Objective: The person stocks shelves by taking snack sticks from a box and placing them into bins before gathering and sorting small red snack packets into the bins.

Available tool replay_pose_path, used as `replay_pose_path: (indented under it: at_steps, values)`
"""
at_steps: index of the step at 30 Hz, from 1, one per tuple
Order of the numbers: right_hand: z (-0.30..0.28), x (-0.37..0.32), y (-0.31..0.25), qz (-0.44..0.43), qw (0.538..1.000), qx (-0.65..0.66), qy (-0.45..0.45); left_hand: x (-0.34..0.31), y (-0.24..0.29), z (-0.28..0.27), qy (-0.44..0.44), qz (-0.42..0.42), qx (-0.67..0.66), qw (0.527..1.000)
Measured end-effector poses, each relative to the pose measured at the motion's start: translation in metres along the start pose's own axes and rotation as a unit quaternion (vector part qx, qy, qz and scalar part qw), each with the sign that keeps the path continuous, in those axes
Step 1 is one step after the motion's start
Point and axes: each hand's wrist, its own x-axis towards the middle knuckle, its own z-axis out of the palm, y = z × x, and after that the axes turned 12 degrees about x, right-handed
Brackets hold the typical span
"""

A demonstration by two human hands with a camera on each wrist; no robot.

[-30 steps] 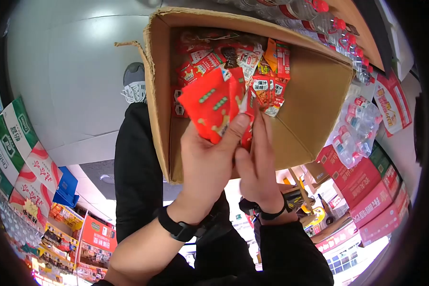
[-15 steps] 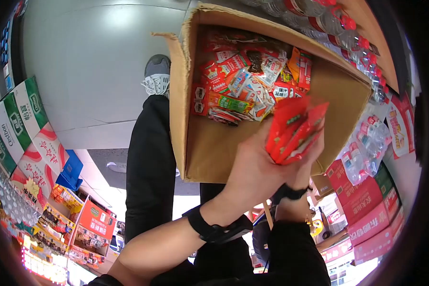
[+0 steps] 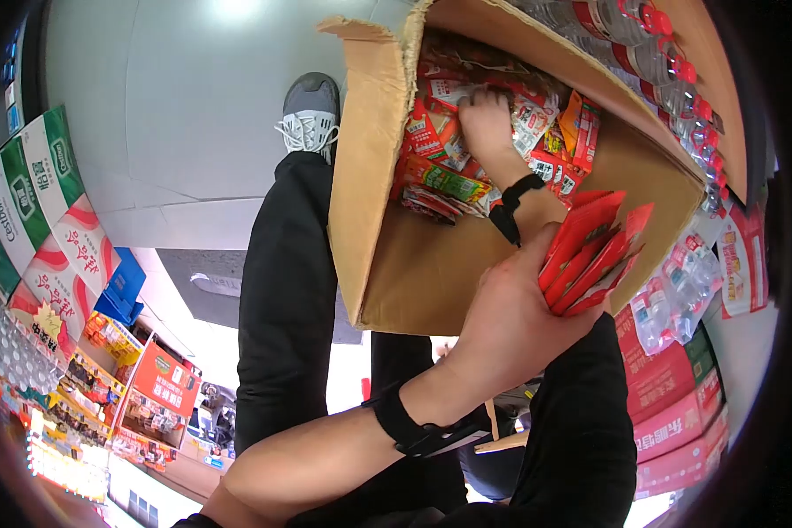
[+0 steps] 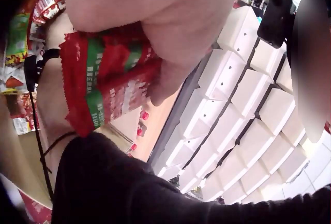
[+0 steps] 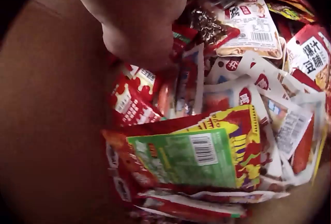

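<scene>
In the head view my left hand (image 3: 524,295) grips a fanned bunch of red snack packets (image 3: 581,255) upright near the box's front right. The left wrist view shows the red snack packets (image 4: 106,74) with green bands, fingers folded round them. My right hand (image 3: 488,128) reaches past them into the cardboard box (image 3: 431,290), fingers down among loose packets. Seen from the right wrist, the right hand (image 5: 139,17) is over small red packets (image 5: 135,97); its fingertips are hidden, and I cannot tell whether they hold one. A green and yellow packet (image 5: 186,157) lies nearby.
Large bottles with red caps (image 3: 669,66) line the box's right side. Shrink-wrapped bottles (image 3: 678,290) and red cartons (image 3: 664,387) stand at right. A torn box flap (image 3: 361,31) sticks out at left, beside a shoe (image 3: 310,110). Green and white cartons (image 3: 26,194) stand far left.
Both hands were together at the red packets. The left hand has carried the bunch to the right, and the right hand has left it and reached into the pile in the box.
</scene>
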Motion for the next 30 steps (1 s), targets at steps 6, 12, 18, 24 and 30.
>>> replay_pose_path:
  at_steps: [6,12,18,24,30]
  values:
    - [-0.024,-0.030,-0.021,0.283,0.851,0.442,0.038,-0.003,0.014,0.000,0.004,0.032,-0.047,0.998]
    - [0.035,-0.015,-0.070,0.198,0.915,0.350,0.029,-0.002,0.010,0.000,-0.008,0.003,-0.067,0.998]
    - [0.036,-0.006,-0.088,0.189,0.928,0.312,0.081,-0.002,0.004,-0.004,0.004,0.000,-0.052,0.999]
    - [-0.036,-0.041,-0.047,0.263,0.702,0.657,0.081,0.000,0.003,0.001,0.076,0.018,-0.089,0.993]
    - [-0.164,-0.186,-0.038,0.258,0.231,0.888,0.301,0.001,0.006,0.000,0.089,-0.039,-0.092,0.991]
